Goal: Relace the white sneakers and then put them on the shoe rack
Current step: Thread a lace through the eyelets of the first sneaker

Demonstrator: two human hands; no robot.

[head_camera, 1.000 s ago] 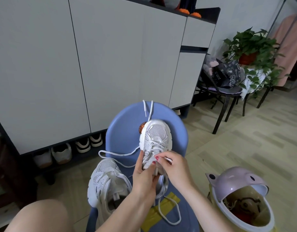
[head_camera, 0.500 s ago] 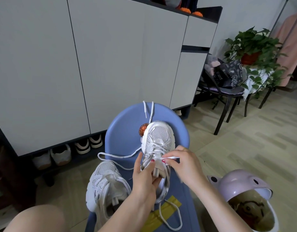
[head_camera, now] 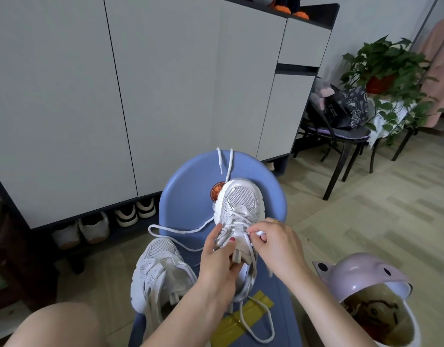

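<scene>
One white sneaker (head_camera: 241, 204) lies toe-away on a blue plastic chair (head_camera: 191, 186). My left hand (head_camera: 219, 259) grips its tongue and left side near the collar. My right hand (head_camera: 273, 242) pinches a white lace (head_camera: 259, 232) at an eyelet on the shoe's right side. A long loose stretch of lace (head_camera: 173, 230) trails off to the left, and two lace ends (head_camera: 224, 161) lie over the chair back. The second white sneaker (head_camera: 161, 274) rests at the chair's left edge, beside my left forearm. The shoe rack (head_camera: 95, 234) is the low open shelf under the cabinet.
Grey cabinet doors (head_camera: 166, 83) fill the wall ahead, with several shoes (head_camera: 94, 227) on the shelf below. A pink and white bin (head_camera: 373, 294) stands at the lower right. A black chair with a bag (head_camera: 341, 108) and a potted plant (head_camera: 383, 68) sit at the right.
My right hand has drawn the lace out to the shoe's right side. My left hand stays on the sneaker. The view has shifted slightly.
</scene>
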